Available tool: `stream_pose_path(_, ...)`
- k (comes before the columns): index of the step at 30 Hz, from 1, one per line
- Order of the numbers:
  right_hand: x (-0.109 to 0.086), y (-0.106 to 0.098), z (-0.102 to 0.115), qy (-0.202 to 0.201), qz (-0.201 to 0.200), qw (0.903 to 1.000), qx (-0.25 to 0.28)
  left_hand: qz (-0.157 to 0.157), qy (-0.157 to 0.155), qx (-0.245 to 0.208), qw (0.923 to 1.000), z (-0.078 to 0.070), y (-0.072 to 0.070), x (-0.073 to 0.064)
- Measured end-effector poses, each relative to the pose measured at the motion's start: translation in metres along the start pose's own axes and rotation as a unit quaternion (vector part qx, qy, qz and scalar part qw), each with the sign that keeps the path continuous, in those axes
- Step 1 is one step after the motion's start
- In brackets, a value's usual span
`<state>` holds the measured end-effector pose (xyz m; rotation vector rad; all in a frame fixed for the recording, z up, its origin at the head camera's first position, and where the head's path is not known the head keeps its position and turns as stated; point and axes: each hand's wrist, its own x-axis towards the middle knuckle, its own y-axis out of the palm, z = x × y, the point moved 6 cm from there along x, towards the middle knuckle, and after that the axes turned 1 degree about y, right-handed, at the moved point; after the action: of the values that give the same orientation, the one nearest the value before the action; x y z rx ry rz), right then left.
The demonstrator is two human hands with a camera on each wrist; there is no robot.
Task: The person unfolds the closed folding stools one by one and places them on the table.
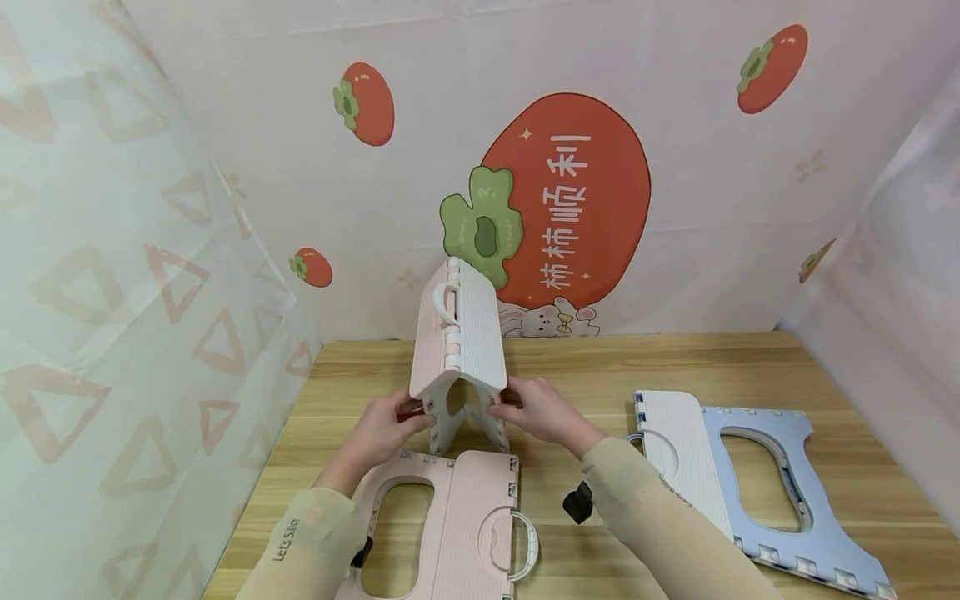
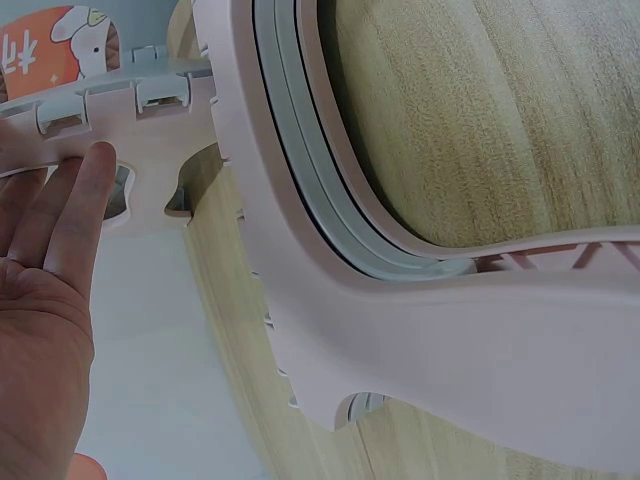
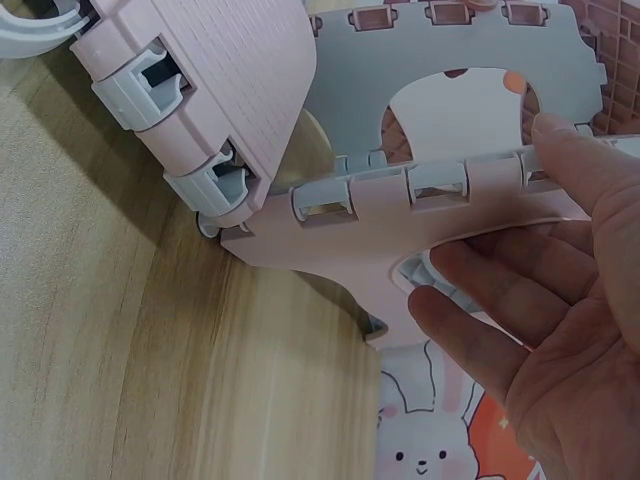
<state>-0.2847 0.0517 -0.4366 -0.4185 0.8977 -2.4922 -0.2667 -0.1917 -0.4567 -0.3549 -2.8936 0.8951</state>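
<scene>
Holds a half-folded pale pink and white plastic stool, peaked like a roof, between left hand and right hand, toward the back of the wood-grain bench. Pinches it below the peak on both sides, using thumb and fingers of each. Has a flat-folded pink plastic stool just in front and a flat-folded blue and white plastic stool well to the right.
</scene>
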Motion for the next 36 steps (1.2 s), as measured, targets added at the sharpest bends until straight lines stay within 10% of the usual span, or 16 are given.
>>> stream_pose_path(36, -0.0064, -0.0067, -0.0022, -0.007, 0.003, 1.0, 0.0, 0.002, 0.005, 0.007, 1.0, -0.0052, 0.0, -0.0013)
